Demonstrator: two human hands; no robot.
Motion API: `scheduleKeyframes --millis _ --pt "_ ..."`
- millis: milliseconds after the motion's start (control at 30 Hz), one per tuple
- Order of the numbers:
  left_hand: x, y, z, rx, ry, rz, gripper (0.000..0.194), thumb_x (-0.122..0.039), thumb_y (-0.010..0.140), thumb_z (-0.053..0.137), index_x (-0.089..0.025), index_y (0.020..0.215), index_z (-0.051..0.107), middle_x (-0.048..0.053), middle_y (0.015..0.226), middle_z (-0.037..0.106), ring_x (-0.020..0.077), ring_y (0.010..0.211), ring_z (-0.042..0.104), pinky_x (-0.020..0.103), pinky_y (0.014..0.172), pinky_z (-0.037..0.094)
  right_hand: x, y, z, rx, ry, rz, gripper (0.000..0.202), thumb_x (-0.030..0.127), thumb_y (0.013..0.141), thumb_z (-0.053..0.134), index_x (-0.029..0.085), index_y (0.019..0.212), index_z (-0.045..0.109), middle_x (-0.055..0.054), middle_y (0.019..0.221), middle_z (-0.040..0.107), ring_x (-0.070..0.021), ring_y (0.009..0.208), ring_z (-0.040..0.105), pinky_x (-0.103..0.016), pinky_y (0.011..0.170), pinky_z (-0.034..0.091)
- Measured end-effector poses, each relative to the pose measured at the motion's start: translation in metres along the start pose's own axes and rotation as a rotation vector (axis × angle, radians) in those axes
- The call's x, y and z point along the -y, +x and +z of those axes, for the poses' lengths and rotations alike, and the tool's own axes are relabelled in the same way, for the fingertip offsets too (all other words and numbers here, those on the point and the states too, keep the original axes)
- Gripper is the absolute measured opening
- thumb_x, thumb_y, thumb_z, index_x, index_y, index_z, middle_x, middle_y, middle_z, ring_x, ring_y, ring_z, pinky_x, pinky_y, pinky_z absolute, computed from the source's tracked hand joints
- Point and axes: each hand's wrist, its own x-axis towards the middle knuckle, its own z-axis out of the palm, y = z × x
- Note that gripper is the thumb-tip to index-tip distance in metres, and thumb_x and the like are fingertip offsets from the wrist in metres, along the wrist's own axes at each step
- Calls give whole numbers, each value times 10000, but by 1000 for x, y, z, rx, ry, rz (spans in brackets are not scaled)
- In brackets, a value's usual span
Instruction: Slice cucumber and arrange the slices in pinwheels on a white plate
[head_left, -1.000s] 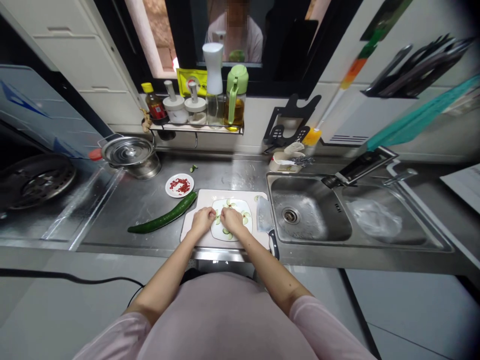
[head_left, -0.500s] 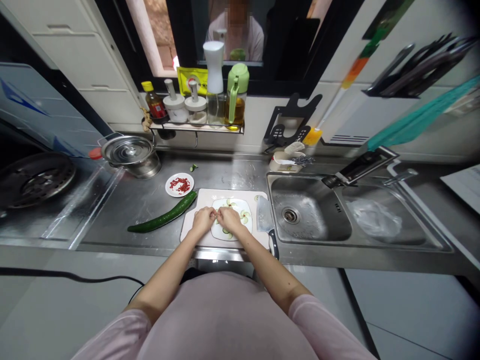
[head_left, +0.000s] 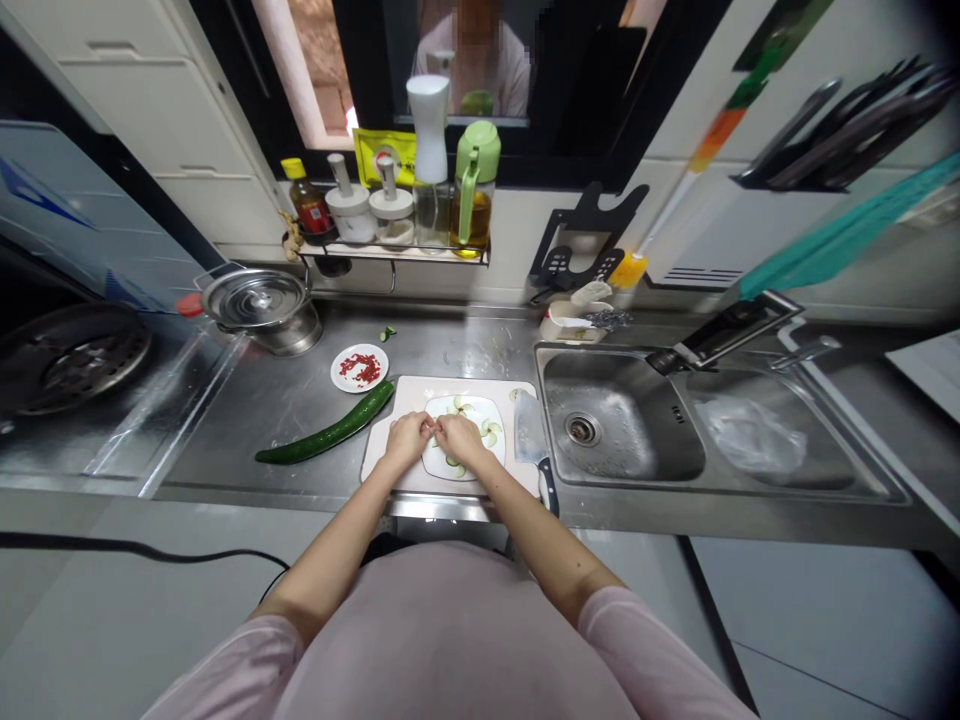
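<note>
Over the left part of a white square plate (head_left: 469, 407), my left hand (head_left: 409, 437) and my right hand (head_left: 458, 437) meet at the fingertips. Both are pinched closed; whatever lies between the fingers is too small to make out. Pale green-edged slices (head_left: 491, 433) form curved patterns on the plate, which rests on a light cutting board (head_left: 409, 388). A cleaver (head_left: 528, 425) lies on the board's right side, its dark handle over the edge. To the left are a long green cucumber (head_left: 326, 440) and a small round plate (head_left: 339, 381) of red bits (head_left: 367, 368).
A double sink (head_left: 626, 400) with a faucet (head_left: 697, 340) is at the right. Back left stands a lidded steel pot (head_left: 281, 325), with a stove pan (head_left: 75, 360) beyond. Bottles and jars fill a wall rack (head_left: 442, 256). Small green pieces (head_left: 387, 333) lie behind the round plate.
</note>
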Motion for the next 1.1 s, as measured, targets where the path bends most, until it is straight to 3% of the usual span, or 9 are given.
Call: scheduleKeyframes --millis 733,967,1100 --pt "-3 1 -3 14 8 -21 196 -196 825 539 -202 959 681 58 947 699 199 916 613 299 830 403 -15 0 2 -35 104 21 248 252 898 472 209 1011 688 -59 1010 696 -183 942 594 -240 717 367" --pt "2 0 1 -55 -149 -27 163 -178 777 580 -196 897 688 33 829 684 175 804 598 272 762 408 -20 0 -2 -122 213 58 234 236 860 497 214 996 686 -47 950 689 -179 888 586 -244 718 374" --pt "8 2 2 -170 -350 -77 161 -225 753 598 -184 880 689 16 770 660 148 691 565 251 687 408 -26 -3 -10 -247 363 79 230 229 831 496 204 957 687 -28 846 671 -162 780 572 -236 685 378"
